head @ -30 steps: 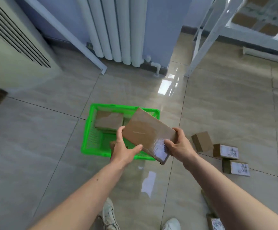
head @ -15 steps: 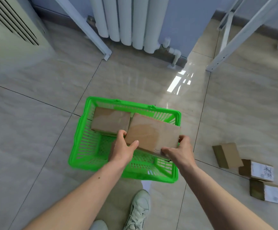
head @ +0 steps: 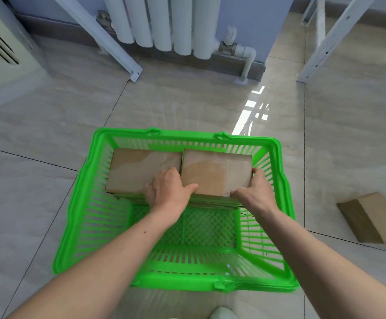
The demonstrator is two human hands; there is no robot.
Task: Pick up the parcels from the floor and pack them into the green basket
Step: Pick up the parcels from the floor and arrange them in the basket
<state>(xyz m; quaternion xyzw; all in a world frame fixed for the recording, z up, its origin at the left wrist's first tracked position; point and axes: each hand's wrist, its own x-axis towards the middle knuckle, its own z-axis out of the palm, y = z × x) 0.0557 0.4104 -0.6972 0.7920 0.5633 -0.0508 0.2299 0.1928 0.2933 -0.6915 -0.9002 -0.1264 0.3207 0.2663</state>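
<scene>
The green basket [head: 77, 203] stands on the tiled floor in front of me. Inside it, at the far end, a brown parcel [head: 136, 171] lies on the left. Beside it on the right sits a second brown parcel [head: 215, 173], level and resting on more cardboard beneath. My left hand [head: 168, 192] grips that parcel's near left corner, and my right hand [head: 253, 192] grips its right edge. The two parcels touch side by side. The near half of the basket shows bare mesh.
Another brown parcel [head: 371, 217] lies on the floor to the right of the basket. A white radiator [head: 164, 21] and its pipe stand against the wall ahead. White metal frame legs [head: 325, 40] flank it. A beige unit [head: 1, 47] stands at the far left. My shoe [head: 223, 313] shows at the bottom edge.
I have stepped up to the basket, and both hands have lowered the parcel from above the rim down into the basket's far right, next to the first parcel.
</scene>
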